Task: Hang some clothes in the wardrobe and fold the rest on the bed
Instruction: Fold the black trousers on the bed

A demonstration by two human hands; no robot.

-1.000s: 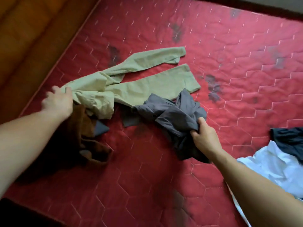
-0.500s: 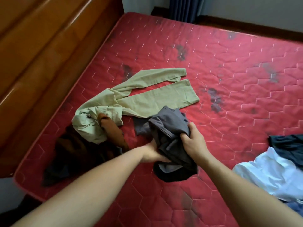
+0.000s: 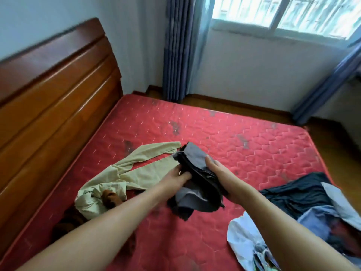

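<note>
A crumpled grey garment (image 3: 195,198) is lifted above the red quilted mattress (image 3: 244,153). My left hand (image 3: 176,178) grips its left side and my right hand (image 3: 218,173) grips its right side, fingers curled over the top. Beige trousers (image 3: 140,173) lie spread on the mattress to the left, legs pointing toward the far side. A brown garment (image 3: 110,198) is bunched partly under the trousers' waist near the left edge.
A pile of clothes sits at the right: a dark navy piece (image 3: 297,194), a pale blue one (image 3: 320,218) and a white one (image 3: 242,235). A wooden headboard (image 3: 54,106) borders the left side. Blue curtains (image 3: 179,47) and a window (image 3: 289,12) are beyond the bed.
My left hand left the beige trousers and joined my right hand on the grey garment, which has been lifted off the mattress. The view has tilted up, showing the wall and window.
</note>
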